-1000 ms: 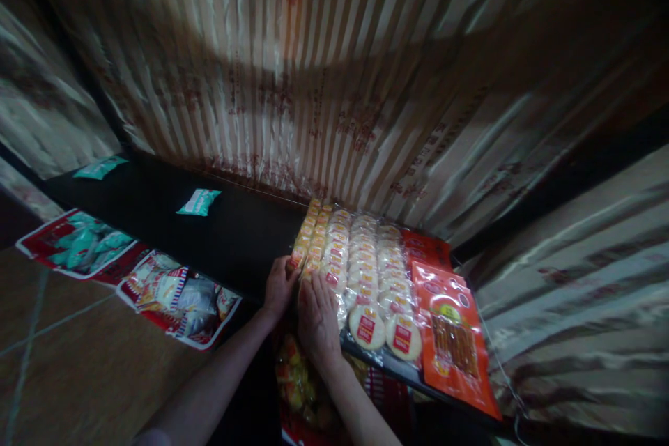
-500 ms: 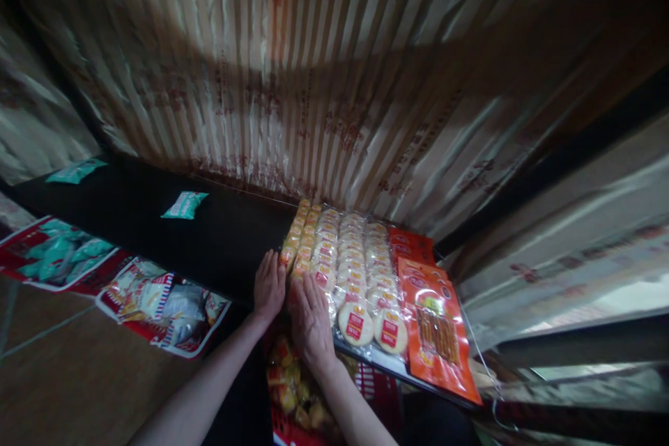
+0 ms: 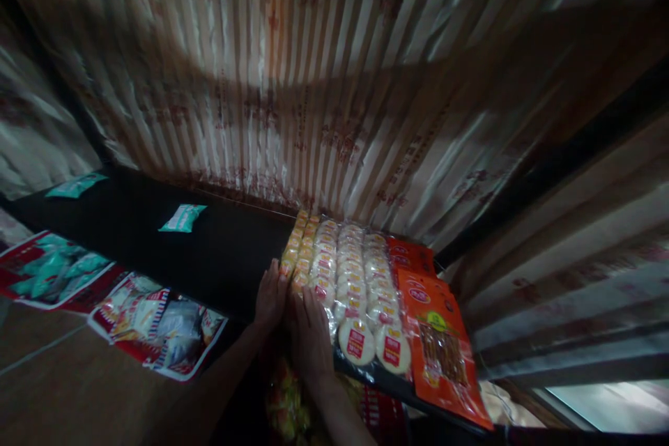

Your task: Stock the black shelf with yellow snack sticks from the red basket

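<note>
On the black shelf (image 3: 230,251), two rows of small yellow wrapped packets (image 3: 303,244) run back towards the curtain. My left hand (image 3: 270,296) lies at the front left of these rows, its stretched fingers touching the nearest packet. Beside it, my right hand (image 3: 311,338) rests with extended fingers at the front of the second row. Its palm and thumb are hidden. Just right of it, overlapping round pale cakes (image 3: 357,341) in clear wrappers with red labels form several rows. Orange snack bags (image 3: 442,341) lie at the shelf's right end.
Two teal packets (image 3: 182,218) lie on the shelf's left part. Below its front edge stand red baskets, one with teal packets (image 3: 55,265), another with mixed wrapped snacks (image 3: 157,320). Yellow-wrapped items (image 3: 285,404) fill a basket under my arms. Behind hangs a pleated striped curtain (image 3: 293,83).
The view has tilted up slightly, so the shelf sits lower and a dark bar shows along the top. The picture is darker. Both hands stay at the front of the yellow rows.
</note>
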Tool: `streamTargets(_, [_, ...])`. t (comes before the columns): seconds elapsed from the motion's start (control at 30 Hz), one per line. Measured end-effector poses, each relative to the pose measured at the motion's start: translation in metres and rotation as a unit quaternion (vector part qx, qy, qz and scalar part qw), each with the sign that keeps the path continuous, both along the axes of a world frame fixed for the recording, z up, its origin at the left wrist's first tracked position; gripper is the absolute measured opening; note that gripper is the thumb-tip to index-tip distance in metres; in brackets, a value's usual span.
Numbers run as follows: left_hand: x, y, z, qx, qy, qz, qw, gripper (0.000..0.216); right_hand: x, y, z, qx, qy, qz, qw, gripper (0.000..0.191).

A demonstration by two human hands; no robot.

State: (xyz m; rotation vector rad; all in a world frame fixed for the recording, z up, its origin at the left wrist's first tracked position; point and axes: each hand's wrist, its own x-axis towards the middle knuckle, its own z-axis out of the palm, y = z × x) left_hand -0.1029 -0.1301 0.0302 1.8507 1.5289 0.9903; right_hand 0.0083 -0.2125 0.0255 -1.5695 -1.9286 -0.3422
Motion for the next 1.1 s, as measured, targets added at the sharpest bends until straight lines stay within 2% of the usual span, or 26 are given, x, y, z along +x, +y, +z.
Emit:
streamTargets(0.17, [0.007,0.002,0.01,-0.041,-0.065,-0.016,0.997,0.056,0.0,-0.001,0.001,-0.015,-0.001,-0.004,1.0,0.056])
streamTargets(0.3, [0.01,0.0,0.011,-0.066,-0.104,-0.006,0.992,0.059,-0.001,-0.001,0.002,-0.017,0.001,-0.004,1.0,0.057])
streamTargets(0.47, [0.003,0.006,0.007,-0.029,-0.103,0.012,0.994,0.058,-0.002,-0.001,0.005,-0.022,0.003,0.0,1.0,0.057])
streamTargets(0.6, [0.0,0.024,0.003,0.0,-0.119,0.027,0.993,0.054,-0.001,-0.002,0.007,-0.037,0.003,0.003,0.999,0.056])
streamTargets(0.8, [0.009,0.051,0.004,-0.014,-0.093,0.015,0.995,0.052,0.001,-0.003,0.011,-0.055,-0.013,0.004,0.998,0.056])
streamTargets(1.0, [0.017,0.049,0.008,-0.042,-0.097,-0.003,0.994,0.054,-0.002,-0.003,0.012,-0.053,-0.025,0.001,0.998,0.059])
streamTargets(1.1, [0.016,0.047,0.007,-0.018,-0.092,0.011,0.996,0.052,-0.002,-0.004,0.012,-0.046,-0.022,0.002,0.999,0.061])
